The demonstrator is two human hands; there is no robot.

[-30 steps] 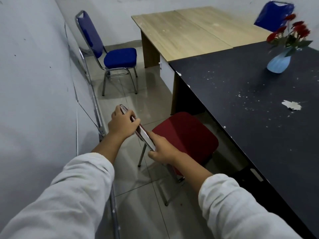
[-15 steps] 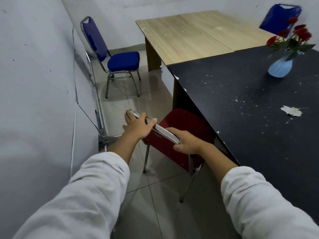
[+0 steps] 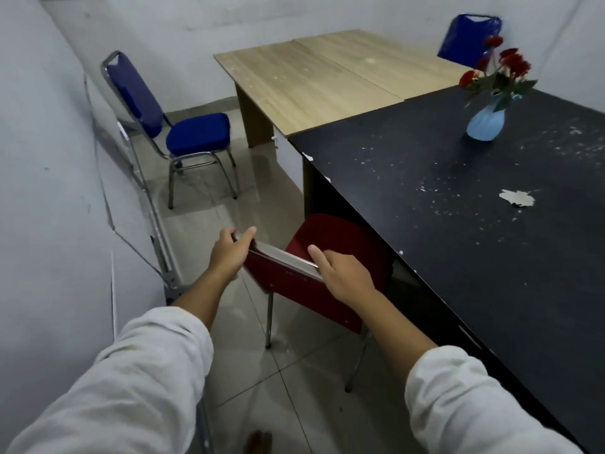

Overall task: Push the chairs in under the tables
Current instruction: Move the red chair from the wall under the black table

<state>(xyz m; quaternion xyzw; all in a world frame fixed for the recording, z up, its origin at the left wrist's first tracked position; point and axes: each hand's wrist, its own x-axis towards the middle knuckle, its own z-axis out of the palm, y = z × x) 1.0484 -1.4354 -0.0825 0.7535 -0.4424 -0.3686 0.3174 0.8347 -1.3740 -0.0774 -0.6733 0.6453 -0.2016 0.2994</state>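
Note:
A red chair with metal legs stands at the near edge of the black table, its seat partly beneath the tabletop. My left hand grips the left end of the backrest's top rail. My right hand rests on the right end of that rail with fingers loosened and the thumb raised. A blue chair stands away from the wooden table, its back near the left wall. Another blue chair shows behind the wooden table at the far right.
A blue vase of red flowers and a scrap of white paper lie on the black table. A metal frame leans along the left wall. Tiled floor runs between the wall and the tables.
The red chair has slid to the right, its seat going further beneath the black table. Both hands moved with the backrest, and my right hand's fingers have loosened.

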